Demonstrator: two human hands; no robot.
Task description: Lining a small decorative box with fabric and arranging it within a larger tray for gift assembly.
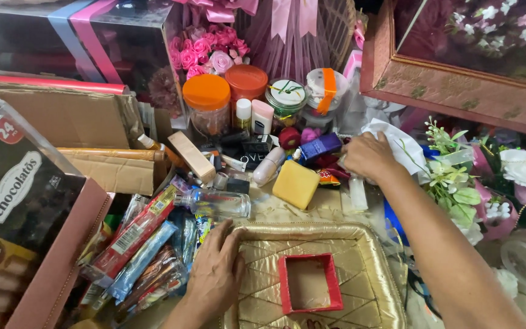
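Beside the left hand point(214, 274) (flat, empty), gold tray point(375, 286) runs crosswise; right hand's point(369, 155) grip unclear.

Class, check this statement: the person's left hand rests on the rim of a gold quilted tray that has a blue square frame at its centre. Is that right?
Not quite. In the head view the left hand does rest on the gold quilted tray rim, but the square frame at its centre is red, not blue.

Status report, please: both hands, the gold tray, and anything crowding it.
Left hand flat on gold tray rim, holding nothing. Right hand reaching among small cosmetics by white cloth. Red open box sits on the tray. Clear bottle and snack packets crowd its left edge.
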